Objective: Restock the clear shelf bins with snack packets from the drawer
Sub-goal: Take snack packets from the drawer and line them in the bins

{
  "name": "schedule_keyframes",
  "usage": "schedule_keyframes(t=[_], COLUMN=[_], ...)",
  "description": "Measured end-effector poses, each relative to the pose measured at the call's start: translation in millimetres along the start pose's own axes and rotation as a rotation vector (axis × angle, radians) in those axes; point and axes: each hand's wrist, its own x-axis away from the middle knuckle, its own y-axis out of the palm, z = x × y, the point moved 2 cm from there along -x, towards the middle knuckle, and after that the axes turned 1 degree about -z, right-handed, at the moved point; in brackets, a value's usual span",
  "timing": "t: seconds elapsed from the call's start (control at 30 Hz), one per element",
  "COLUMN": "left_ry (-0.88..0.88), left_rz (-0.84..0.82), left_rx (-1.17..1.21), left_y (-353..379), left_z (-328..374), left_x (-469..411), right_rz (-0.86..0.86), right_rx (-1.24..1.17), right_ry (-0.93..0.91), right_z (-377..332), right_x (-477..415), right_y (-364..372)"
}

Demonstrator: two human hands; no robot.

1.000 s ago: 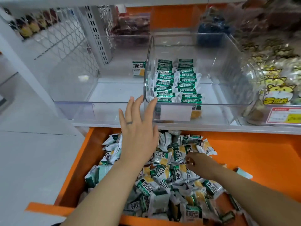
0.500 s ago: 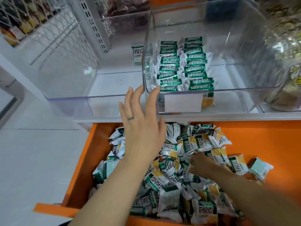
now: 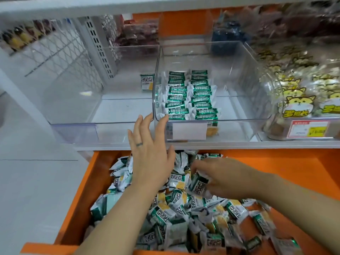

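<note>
Head view: both hands over the orange drawer (image 3: pixel 294 172), below the shelf (image 3: pixel 239 144).
Left hand (image 3: pixel 150 157), fingers straight and spread, reaches up to the front corner of the middle clear bin (image 3: pixel 239 118), which holds two rows of green packets (image 3: pixel 179 97). Right hand (image 3: pixel 220 179) has its fingers curled round one snack packet (image 3: pixel 199 184), just above the heap of packets (image 3: pixel 174 218) filling the drawer.

The drawer (image 3: pixel 79 199), below and before the shelf (image 3: pixel 257 144), holds heaped packets (image 3: pixel 184 218). On the shelf, side by side: left bin (image 3: pixel 73 124) with one packet (image 3: pixel 146 82) at its back, middle bin (image 3: pixel 239 80) with two rows (image 3: pixel 191 96), right bin (image 3: pixel 272 119) with bags (image 3: pixel 298 103).
</note>
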Motion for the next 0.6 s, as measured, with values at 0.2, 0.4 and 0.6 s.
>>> schedule_keyframes(t=[0.2, 0.4, 0.6], left_ry=[-0.007, -0.007, -0.003], left_rz=[-0.025, -0.020, -0.023], left_rx=[-0.011, -0.029, -0.014], left_y=[-2, -4, -5], left_z=[0, 0, 0], left_x=[1, 1, 0], right_rz=[0.492, 0.829, 0.493], right_rx=[-0.269, -0.132, -0.191], right_ry=[0.028, 0.140, 0.162], right_z=[-14, 19, 32], right_x=[55, 32, 0], right_y=[-97, -121, -105])
